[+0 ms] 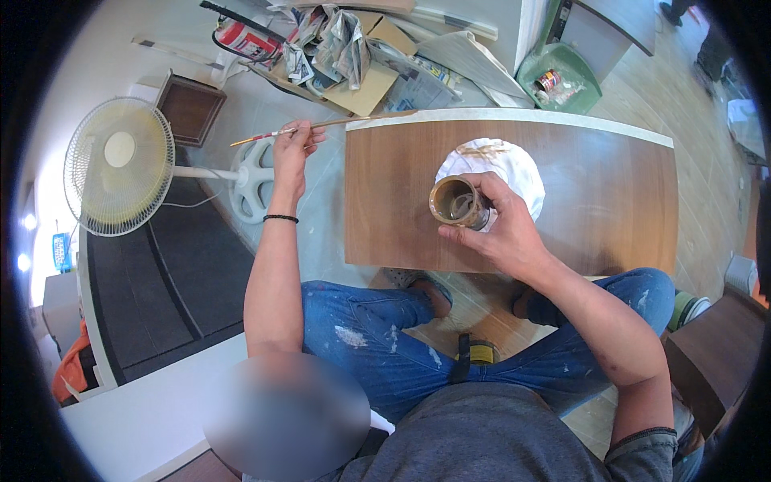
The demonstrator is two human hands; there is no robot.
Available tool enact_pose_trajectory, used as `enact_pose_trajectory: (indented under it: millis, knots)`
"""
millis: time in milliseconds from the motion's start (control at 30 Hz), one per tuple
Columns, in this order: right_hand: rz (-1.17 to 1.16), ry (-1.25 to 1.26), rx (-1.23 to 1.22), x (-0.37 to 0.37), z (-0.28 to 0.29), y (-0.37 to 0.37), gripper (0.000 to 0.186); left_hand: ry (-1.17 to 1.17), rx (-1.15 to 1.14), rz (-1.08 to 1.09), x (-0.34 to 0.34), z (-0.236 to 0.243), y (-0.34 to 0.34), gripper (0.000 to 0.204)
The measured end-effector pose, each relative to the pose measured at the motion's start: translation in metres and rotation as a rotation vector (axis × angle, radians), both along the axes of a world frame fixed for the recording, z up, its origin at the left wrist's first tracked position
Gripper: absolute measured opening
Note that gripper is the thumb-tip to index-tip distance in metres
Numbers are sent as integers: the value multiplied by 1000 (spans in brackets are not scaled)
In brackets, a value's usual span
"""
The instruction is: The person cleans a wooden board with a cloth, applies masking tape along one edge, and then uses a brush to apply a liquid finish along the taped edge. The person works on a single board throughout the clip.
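Note:
My left hand point(294, 145) is raised beyond the far left corner of a brown wood-grain panel point(393, 193), its fingers closed round a thin paintbrush point(261, 138). The slim shaft runs right, toward the panel's far edge. That edge has a white strip point(562, 125), brown at its left end. My right hand point(506, 221) grips a small cup point(454, 201) with a brown-stained rim. The cup is tilted so its mouth shows, and what lies in its bottom is unclear. Under and behind it, a white cloth-like round point(506, 165) with brown stains rests on the panel.
A standing fan point(120, 165) is at the left, its white base point(253, 183) near my left forearm. Newspapers and cardboard point(373, 84) heap up beyond the panel, beside a fire extinguisher point(245, 42). A green dustpan point(582, 76) holding debris lies at the far right.

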State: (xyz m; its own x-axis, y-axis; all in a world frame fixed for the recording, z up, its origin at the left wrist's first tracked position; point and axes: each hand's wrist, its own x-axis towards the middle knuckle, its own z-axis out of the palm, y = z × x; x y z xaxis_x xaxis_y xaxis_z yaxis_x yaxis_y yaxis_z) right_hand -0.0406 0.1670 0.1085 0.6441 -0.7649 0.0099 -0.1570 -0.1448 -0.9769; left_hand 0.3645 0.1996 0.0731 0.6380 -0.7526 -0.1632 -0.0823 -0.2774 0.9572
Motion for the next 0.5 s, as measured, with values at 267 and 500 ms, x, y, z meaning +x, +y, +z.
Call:
enact_pose_trajectory:
  millis: [267,500]
  knots:
    - [6,-14,-8,-1,0,-1,57,6,-79,105,25,11,21,20]
    - [5,14,-7,-1,3,0,57,-18,-55,-37,-3,8,-5,22]
